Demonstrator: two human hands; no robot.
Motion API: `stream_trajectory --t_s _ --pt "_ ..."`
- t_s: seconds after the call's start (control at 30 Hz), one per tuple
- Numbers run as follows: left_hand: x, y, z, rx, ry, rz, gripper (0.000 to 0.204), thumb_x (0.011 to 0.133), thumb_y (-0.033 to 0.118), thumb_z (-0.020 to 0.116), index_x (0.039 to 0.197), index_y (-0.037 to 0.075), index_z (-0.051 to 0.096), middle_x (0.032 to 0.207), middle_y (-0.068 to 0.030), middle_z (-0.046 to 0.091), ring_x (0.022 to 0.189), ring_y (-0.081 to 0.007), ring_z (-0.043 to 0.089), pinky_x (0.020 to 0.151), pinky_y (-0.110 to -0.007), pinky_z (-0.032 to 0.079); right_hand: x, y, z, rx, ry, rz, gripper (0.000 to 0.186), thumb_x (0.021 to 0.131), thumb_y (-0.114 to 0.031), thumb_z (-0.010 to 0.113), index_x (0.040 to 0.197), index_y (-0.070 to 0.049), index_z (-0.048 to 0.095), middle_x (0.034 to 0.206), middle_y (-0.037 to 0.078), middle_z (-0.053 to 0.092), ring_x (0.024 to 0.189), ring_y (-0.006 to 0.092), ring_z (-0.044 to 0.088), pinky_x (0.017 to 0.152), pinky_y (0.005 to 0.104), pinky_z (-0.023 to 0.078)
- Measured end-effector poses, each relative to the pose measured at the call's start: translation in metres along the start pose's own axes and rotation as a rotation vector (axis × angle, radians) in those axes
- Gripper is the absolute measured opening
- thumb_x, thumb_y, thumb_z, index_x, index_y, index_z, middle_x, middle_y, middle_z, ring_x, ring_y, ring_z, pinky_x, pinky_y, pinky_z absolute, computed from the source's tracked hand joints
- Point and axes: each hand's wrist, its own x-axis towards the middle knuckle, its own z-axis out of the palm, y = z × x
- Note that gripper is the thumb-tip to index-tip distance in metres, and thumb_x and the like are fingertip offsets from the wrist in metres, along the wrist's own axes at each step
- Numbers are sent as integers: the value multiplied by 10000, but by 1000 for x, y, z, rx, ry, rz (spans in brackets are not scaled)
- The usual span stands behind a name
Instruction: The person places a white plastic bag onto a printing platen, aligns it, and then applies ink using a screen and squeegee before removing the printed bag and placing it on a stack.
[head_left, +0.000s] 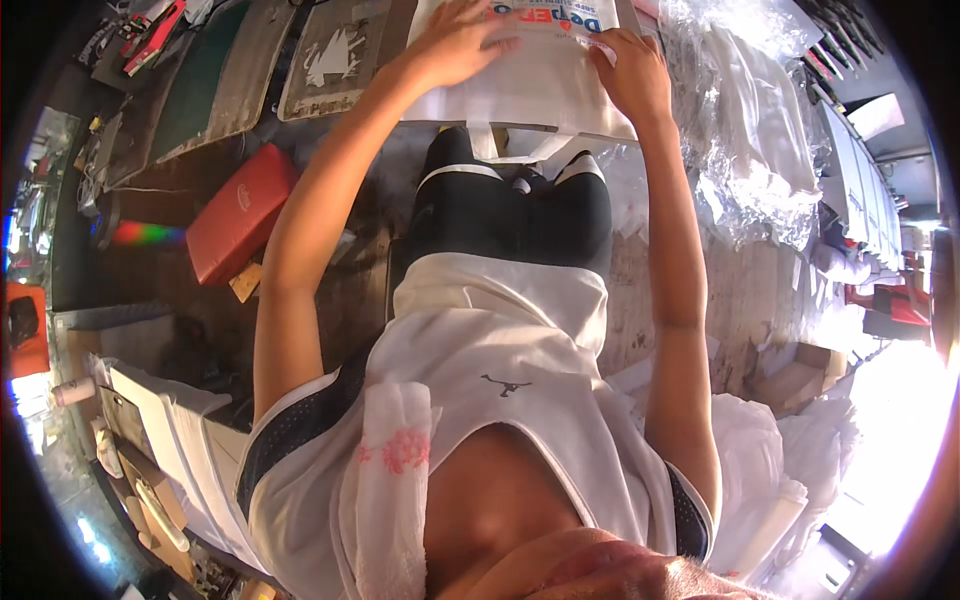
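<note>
A white cloth bag (500, 100) with strap handles and red and blue print lies on a flat board at the top middle. Its straps hang past the near edge, above my legs. Over the bag's left part is my left hand (465, 42), with fingers spread and slightly blurred, holding nothing visible. At the bag's right side, my right hand (637, 78) has bent fingers and thumb closed on the cloth near the print. The upper ends of the bag and board are cut off by the frame.
Left of the bag stand other flat boards, one with a white print mark (335, 57) and one green (205, 85). A red box (240, 215) sits below them. Clear plastic wrap with white goods (745, 120) lies at right. A cardboard box (795, 375) is lower right.
</note>
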Motion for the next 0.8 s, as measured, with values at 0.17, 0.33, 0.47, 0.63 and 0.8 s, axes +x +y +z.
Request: stream_trajectory --t_s 0.17,0.33,0.47,0.63,0.8 --pt "-2 17 12 135 -212 -28 572 1043 635 418 1574 422 417 1704 -119 266 1570 -376 227 1275 -531 143 -20 8 -6 22 32 23 260 945 -274 654 1163 -189 768 1226 8 717 1161 326 609 1029 459 467" --pt "-7 8 10 134 -206 -5 590 1031 656 414 1579 438 399 1705 -120 260 1573 -378 216 1277 -543 128 -22 8 -8 41 45 -26 252 946 -255 653 1159 -187 768 1239 4 711 1170 312 602 1021 456 468" --pt "-7 12 7 133 -200 -12 589 1033 650 415 1579 429 400 1703 -126 264 1569 -380 229 1272 -558 138 -25 9 -9 56 36 2 251 945 -245 654 1162 -183 764 1232 4 712 1179 305 600 1016 456 468" --pt "-1 15 8 136 -3 31 562 1047 545 498 1560 319 462 1691 -137 288 1551 -387 274 1250 -584 192 -21 7 -10 49 50 -21 255 944 -238 659 1172 -177 757 1225 1 712 1177 304 601 1012 454 470" --pt "15 64 12 48 -89 52 566 1051 563 467 1572 344 437 1697 -119 284 1556 -371 271 1241 -608 196 -22 5 -16 23 43 -28 265 931 -192 691 1184 -141 752 1205 25 718 1089 315 632 1007 413 499"
